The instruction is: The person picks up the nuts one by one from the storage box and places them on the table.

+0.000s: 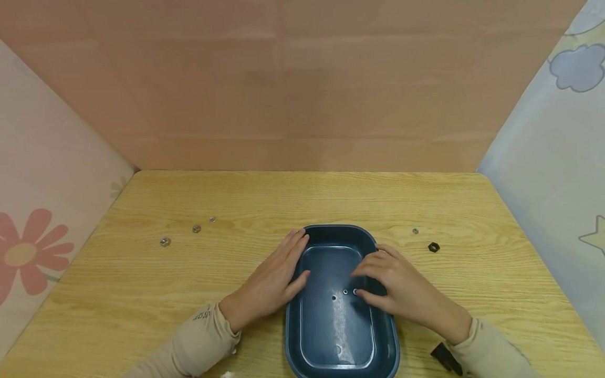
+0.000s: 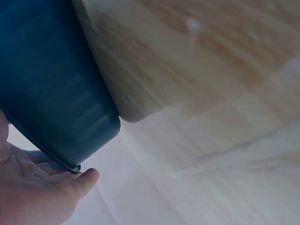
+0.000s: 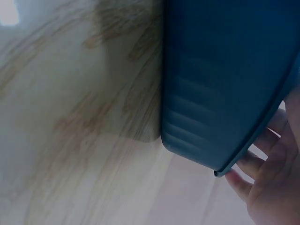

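Observation:
A dark blue plastic tub (image 1: 337, 331) stands on the wooden table. My left hand (image 1: 267, 286) rests on its left rim, fingers stretched along the edge and thumb over the inside. From the right side my right hand (image 1: 397, 286) reaches over the rim, with a gap between thumb and forefinger. Two small metal nuts lie on the tub floor: one nut (image 1: 345, 292) apart from the hand, another nut (image 1: 355, 292) at the right thumb's tip. A small dark piece (image 1: 334, 297) lies left of them. Both wrist views show the tub's outer wall (image 2: 56, 79) and fingers over its rim.
To the left on the table lie three metal nuts: a larger nut (image 1: 165, 241), a middle one and a smaller nut (image 1: 212, 219). A small silver nut (image 1: 415, 231) and a black nut (image 1: 434, 247) lie right. A black object (image 1: 446, 358) is beside the right sleeve.

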Tool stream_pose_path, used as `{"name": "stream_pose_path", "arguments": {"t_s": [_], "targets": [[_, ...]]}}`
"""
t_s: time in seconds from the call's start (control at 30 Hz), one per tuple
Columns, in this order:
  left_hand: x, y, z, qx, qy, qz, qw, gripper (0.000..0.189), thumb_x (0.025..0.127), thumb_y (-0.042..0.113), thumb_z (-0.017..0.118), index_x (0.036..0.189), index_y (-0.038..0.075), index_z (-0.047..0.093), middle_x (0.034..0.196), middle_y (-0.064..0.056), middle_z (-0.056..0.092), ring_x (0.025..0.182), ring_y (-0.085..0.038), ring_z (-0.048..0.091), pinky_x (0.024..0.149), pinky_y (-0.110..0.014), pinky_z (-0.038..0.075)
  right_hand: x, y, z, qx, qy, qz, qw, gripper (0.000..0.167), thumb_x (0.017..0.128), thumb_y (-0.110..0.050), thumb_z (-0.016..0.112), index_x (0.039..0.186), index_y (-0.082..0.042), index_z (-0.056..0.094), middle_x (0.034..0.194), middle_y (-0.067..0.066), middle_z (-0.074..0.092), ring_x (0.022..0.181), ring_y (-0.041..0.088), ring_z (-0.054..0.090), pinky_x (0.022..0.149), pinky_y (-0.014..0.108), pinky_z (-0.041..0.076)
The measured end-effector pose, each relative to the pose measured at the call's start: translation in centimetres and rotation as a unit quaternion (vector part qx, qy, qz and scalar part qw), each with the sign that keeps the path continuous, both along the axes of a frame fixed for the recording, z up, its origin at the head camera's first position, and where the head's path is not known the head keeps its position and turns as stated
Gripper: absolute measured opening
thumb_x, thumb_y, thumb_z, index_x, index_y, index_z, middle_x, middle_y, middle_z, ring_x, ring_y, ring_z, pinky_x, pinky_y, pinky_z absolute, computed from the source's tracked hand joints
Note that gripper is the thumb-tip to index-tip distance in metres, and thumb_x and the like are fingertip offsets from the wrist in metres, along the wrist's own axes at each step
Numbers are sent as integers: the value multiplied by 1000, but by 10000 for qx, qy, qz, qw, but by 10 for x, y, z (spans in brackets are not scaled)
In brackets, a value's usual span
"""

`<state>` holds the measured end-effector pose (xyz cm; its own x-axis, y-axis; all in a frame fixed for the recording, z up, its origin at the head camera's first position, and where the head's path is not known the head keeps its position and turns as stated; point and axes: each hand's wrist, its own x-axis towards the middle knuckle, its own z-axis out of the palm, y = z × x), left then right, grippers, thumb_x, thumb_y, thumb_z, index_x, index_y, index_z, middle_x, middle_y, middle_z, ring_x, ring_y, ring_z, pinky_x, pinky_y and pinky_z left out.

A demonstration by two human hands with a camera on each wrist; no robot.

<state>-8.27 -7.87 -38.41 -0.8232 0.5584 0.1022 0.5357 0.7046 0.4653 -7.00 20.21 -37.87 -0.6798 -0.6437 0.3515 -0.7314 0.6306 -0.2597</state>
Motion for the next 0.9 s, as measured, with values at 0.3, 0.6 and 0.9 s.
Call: {"name": "stream_pose_path", "arguments": {"t_s": [0.3,0.6,0.9], "targets": [[0,0,0,-15,-16,0,10000,66,101,28,54,156,3,27,164,-15,23,153,-31,20,121,-50,28,0,-4,-1,121,-203,84,9997,21,76,-20,82,96,-17,75,95,-10,71,96,14,65,108,52,34],[0,0,-1,-7,-16,2,10000,66,101,28,55,156,4,27,164,-15,23,153,-31,21,121,-50,28,1,-10,1,483,-653,-85,9967,20,79,-23,82,97,-18,76,97,-9,72,100,16,65,112,58,32],[-1,0,-1,-11,-16,26,10000,66,101,28,55,156,4,27,164,-14,23,153,-31,21,121,-50,28,1,-14,5,754,-949,-190,9924,21,77,-21,83,97,-18,77,95,-9,73,101,19,63,112,61,32]]}}
